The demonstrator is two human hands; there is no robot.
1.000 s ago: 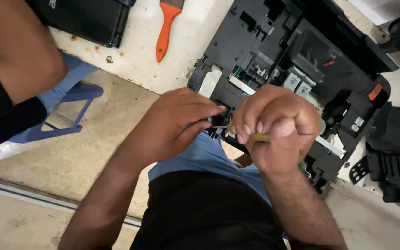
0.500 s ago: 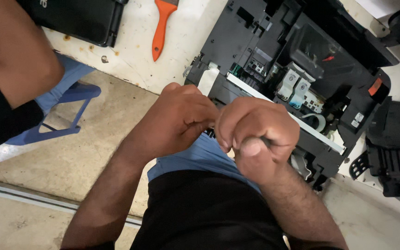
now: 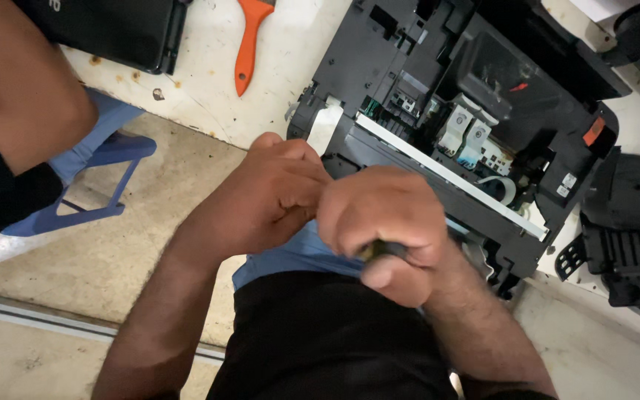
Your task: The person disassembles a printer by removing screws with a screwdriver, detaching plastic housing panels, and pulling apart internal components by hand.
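Observation:
A black opened printer with its cover off lies on the white worktable, its inner parts and a long metal rail showing. My right hand is closed around a tool with a dark and yellowish handle at the printer's near edge. My left hand is curled beside it, its fingertips pressed together at the tool's front end; what they pinch is hidden. Both hands sit close above my lap.
An orange-handled tool lies on the table at the top. A black case is at top left, more black printer parts at right. Another person's arm and a blue plastic stool are at left.
My hands have drawn slightly towards me and down from the printer's edge. The right fist has turned, so the tool's handle now shows under the thumb.

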